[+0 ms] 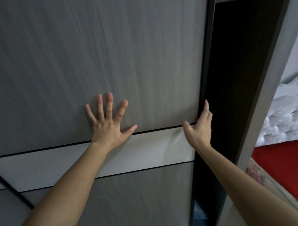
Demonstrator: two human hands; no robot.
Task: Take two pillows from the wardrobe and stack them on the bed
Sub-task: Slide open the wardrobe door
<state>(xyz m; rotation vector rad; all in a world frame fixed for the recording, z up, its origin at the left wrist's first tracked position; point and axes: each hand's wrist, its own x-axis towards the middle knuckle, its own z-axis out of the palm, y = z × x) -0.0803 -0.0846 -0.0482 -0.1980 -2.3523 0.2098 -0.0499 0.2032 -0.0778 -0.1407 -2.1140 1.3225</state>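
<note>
A grey wood-grain sliding wardrobe door (97, 54) with a pale band across it fills most of the view. My left hand (109, 125) lies flat on the door with fingers spread. My right hand (200, 129) rests at the door's dark right edge, thumb on the front and fingers curled round the edge. Right of that edge a narrow gap (233, 83) shows the wardrobe's dark inside. No pillow shows in there. The bed (286, 170) with a red cover and yellow pattern lies at the lower right.
A grey wardrobe side panel (260, 116) stands between the gap and the bed. A pale tufted headboard (288, 114) rises behind the bed. Something blue (198, 213) shows low in the gap.
</note>
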